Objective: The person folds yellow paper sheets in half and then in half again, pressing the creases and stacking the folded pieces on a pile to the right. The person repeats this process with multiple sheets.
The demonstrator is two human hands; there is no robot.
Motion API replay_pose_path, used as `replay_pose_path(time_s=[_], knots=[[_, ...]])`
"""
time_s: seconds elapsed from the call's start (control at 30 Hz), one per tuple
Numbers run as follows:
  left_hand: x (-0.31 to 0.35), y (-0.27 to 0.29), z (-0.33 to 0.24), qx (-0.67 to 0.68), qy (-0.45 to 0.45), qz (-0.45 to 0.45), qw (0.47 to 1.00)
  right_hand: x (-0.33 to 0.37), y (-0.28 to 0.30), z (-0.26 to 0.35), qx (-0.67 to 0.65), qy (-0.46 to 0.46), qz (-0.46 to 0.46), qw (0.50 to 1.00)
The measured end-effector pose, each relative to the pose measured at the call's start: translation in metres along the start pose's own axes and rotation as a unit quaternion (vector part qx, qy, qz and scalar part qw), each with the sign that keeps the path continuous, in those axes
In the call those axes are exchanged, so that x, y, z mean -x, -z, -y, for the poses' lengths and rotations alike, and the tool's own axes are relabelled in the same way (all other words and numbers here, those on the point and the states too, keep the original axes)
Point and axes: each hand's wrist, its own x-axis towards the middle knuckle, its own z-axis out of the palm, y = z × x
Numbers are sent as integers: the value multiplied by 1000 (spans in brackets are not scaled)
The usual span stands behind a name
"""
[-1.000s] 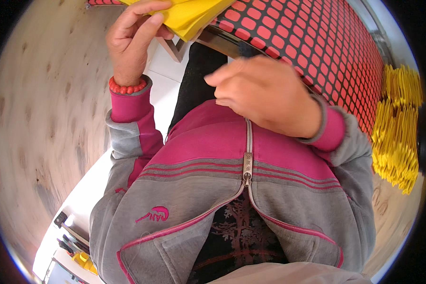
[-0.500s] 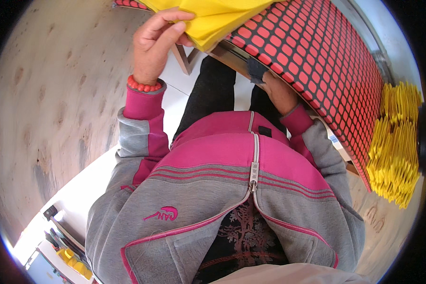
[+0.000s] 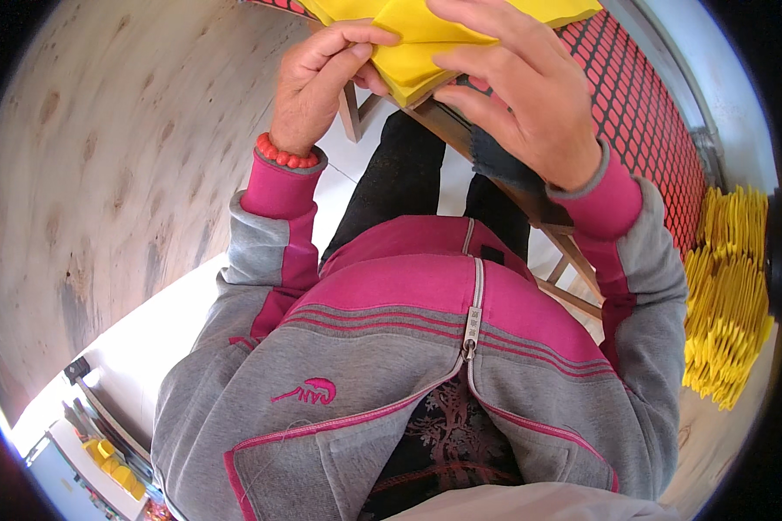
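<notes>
A folded yellow sheet (image 3: 410,71), smooth and cloth-like, lies at the near edge of a table with a red-and-black checked cover (image 3: 639,100). My left hand (image 3: 320,82), a red bead bracelet at its wrist, pinches the sheet's left corner between thumb and fingers. Over the right part of the sheet is my right hand (image 3: 530,95), its fingers spread and curved; whether the fingertips touch the yellow material I cannot tell. Below that hand a dark grey cloth (image 3: 498,162) hangs at the table's edge, partly covered by the wrist. The sheet's far side runs out of view.
A thick stack of folded yellow pieces (image 3: 728,300) stands on the right, beyond the checked cover. Wooden legs and a crossbar (image 3: 573,265) show beneath the table. To the left is a wide, pale wood-grain surface (image 3: 122,174). Yellow objects (image 3: 113,464) sit at the lower left.
My right hand has come up from the dark cloth below the table edge to above the yellow sheet. My left hand keeps its pinch, slightly farther right in view.
</notes>
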Motion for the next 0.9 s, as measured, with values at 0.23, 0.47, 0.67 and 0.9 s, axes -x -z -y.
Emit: replay_pose_path(time_s=[0.23,0.47,0.67,0.9], knots=[[-5,1,5,-6,-6,13,1000,0,-23,-14,4,-17,17,1000],[-7,5,5,33,-10,35,999,6,-31,-23,-72,-76,-4,995],[-8,1,6,45,1,22,999,9,-28,-23,-123,-148,29,981],[-9,-7,13,11,2,-42,999,9,-30,-23,-122,-150,-23,981]])
